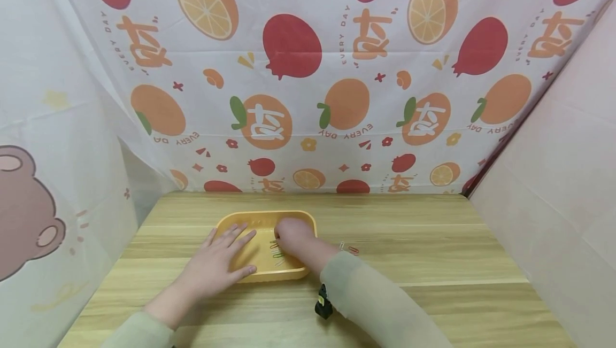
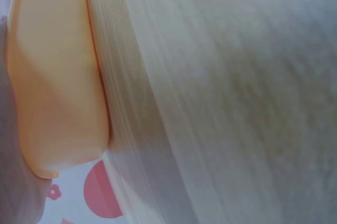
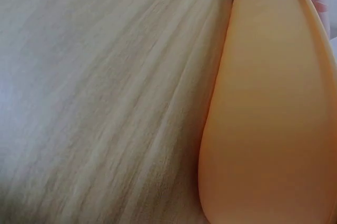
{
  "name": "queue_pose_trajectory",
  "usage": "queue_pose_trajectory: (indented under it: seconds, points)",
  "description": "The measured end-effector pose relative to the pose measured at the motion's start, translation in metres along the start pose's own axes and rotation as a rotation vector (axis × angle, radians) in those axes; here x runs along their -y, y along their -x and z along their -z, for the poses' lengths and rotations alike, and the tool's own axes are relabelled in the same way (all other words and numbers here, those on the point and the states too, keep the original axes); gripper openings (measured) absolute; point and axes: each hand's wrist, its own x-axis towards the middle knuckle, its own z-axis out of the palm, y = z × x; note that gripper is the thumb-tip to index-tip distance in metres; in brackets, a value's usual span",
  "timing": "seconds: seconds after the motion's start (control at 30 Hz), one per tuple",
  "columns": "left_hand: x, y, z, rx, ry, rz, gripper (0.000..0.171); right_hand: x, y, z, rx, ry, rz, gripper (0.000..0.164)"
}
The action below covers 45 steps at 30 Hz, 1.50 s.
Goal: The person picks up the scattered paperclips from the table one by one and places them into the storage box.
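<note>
A yellow plastic tray [image 1: 269, 275] stands on the wooden table, with several small paper clips [image 1: 276, 255] on its floor, one of them green. My left hand [image 1: 216, 262] lies over the tray's left end, its fingers spread and fairly straight, the thumb by the front rim. Down inside the right part of the tray is my right hand [image 1: 294, 236], knuckles up and fingers bent, right beside the clips. Its fingertips are mostly hidden, so whether it pinches a clip does not show. Both wrist views mainly show the tray's outer wall [image 2: 60, 87] [image 3: 268, 103].
To the right of the tray, a white paper clip [image 1: 342, 245] and a red paper clip [image 1: 353, 250] lie on the table [image 1: 433, 262]. A fruit-print cloth [image 1: 308, 97] hangs behind the table, and pale cloths hang at both sides. A black device [image 1: 323, 305] is at the right wrist.
</note>
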Motion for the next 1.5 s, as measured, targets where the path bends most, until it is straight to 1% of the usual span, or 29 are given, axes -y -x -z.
queue_pose_trajectory:
  seconds: [0.37, 0.53, 0.63, 0.73, 0.77, 0.87, 0.97, 1.2, 1.33, 1.5]
  points:
    - [-0.002, 0.0, 0.001, -0.003, 0.01, -0.002, 0.078, -0.001, 0.0, -0.003, -0.006, 0.024, 0.012, 0.029]
    - [-0.002, 0.001, 0.001, -0.008, 0.003, -0.005, 0.077, -0.002, 0.001, -0.002, -0.031, 0.007, 0.026, 0.027]
    - [-0.001, 0.001, 0.0, -0.01, -0.001, -0.006, 0.077, -0.003, 0.002, 0.0, -0.033, -0.016, 0.028, 0.022]
    - [-0.001, 0.001, 0.0, -0.02, -0.008, -0.009, 0.077, -0.004, 0.004, 0.003, -0.028, -0.063, 0.015, 0.012]
    - [-0.001, 0.001, -0.001, -0.024, -0.01, -0.011, 0.077, -0.004, 0.005, 0.003, -0.027, -0.078, 0.011, 0.011]
    - [0.0, 0.002, -0.001, -0.03, -0.009, -0.012, 0.077, -0.007, 0.005, 0.004, -0.034, -0.118, -0.003, 0.016]
    - [-0.001, 0.002, -0.001, -0.021, -0.005, -0.009, 0.077, -0.011, 0.006, 0.004, -0.054, -0.159, -0.003, 0.017]
    - [-0.002, 0.001, 0.0, 0.002, -0.015, -0.001, 0.077, -0.019, 0.015, 0.012, -0.138, -0.299, 0.005, 0.021]
    - [-0.003, 0.001, 0.0, -0.009, -0.019, -0.01, 0.077, -0.025, 0.026, 0.017, -0.194, -0.368, -0.012, 0.026]
    - [-0.004, 0.001, 0.001, -0.022, -0.021, -0.019, 0.076, -0.037, 0.042, 0.021, -0.264, -0.451, -0.018, 0.028]
